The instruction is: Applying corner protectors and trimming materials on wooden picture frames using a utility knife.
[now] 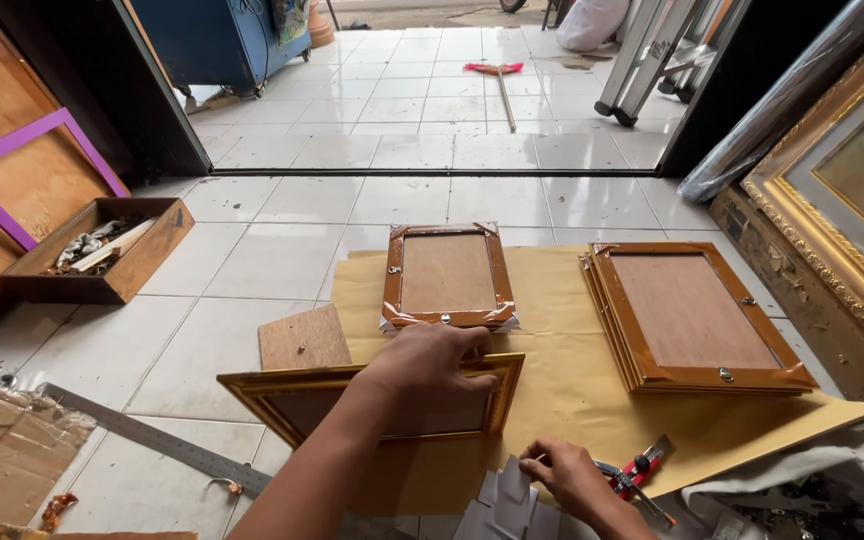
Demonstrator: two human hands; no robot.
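The left hand (pixel 430 362) lay flat on the gold frame (pixel 372 400), fingers spread and curled over its top edge, pressing it down on the brown paper (pixel 562 390). The frame sat face down at the near edge of that paper, just in front of the person. The right hand (pixel 567 480) was lower, its fingertips pinched together on something small and thin — too small to tell what — above a fan of pale paper pieces (pixel 502 500). Just right of it lay a red-handled tool (pixel 642 470).

As for progress, judged from how things lay: a small frame (pixel 447 275) farther up the paper looked already finished, its backing fitted and its corners wrapped. A stack of larger frames (pixel 697 320) to the right also had backs and hangers on. The gold frame seemed to be the one in hand, its back not yet closed up — a loose board (pixel 302 338) rested on the tiles just beside it.

A steel ruler (pixel 152 440) lay on the floor to the left, and a wooden box (pixel 97 250) of odds and ends stood well apart.
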